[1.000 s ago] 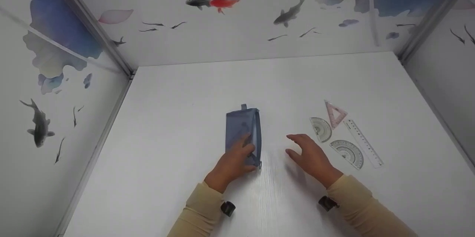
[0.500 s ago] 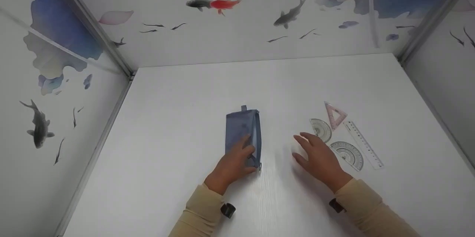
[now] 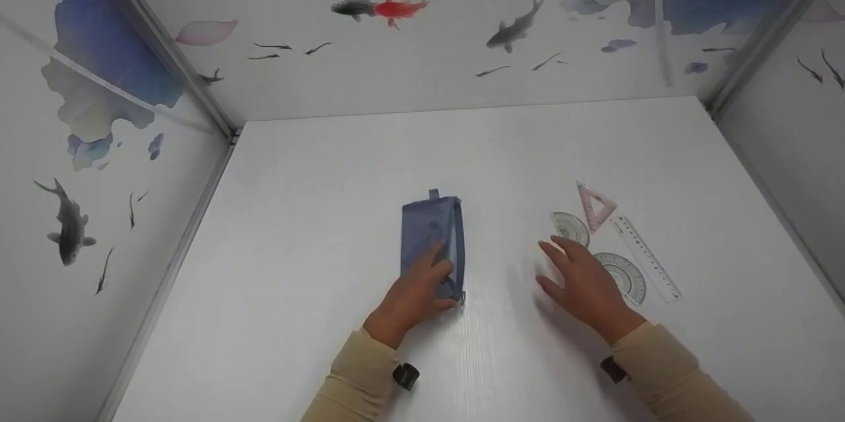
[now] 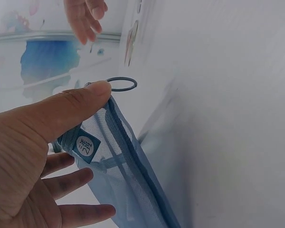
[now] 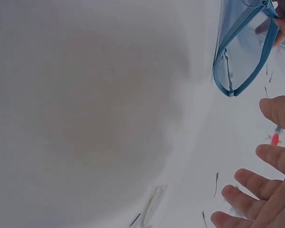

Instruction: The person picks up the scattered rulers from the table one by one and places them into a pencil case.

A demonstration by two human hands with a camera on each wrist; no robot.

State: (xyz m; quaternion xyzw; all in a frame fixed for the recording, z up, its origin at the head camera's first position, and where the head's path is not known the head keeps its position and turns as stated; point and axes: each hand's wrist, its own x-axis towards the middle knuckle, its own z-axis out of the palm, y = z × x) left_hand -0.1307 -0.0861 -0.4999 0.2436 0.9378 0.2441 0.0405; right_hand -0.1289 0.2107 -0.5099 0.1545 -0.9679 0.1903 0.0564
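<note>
A blue mesh zip pouch [image 3: 421, 230] lies on the white table, its zipped side toward the right. My left hand [image 3: 412, 290] holds it by the near end. In the left wrist view the thumb [image 4: 71, 111] presses the pouch's corner beside a zipper pull ring [image 4: 122, 84]. The pouch's mouth [image 5: 270, 40] gapes in the right wrist view. My right hand [image 3: 584, 286] hovers with fingers spread and nothing in them. It partly covers a large clear protractor [image 3: 630, 277] and the lower edge of a smaller protractor [image 3: 572, 225].
A pink set square [image 3: 585, 203] lies beyond the protractors. To their right is a clear ruler [image 3: 645, 257], set at a slant. White walls [image 3: 449, 78] with painted fish border the table at the back and both sides.
My right hand has moved rightward, away from the pouch and over toward the protractors. My left hand and the pouch have stayed in place.
</note>
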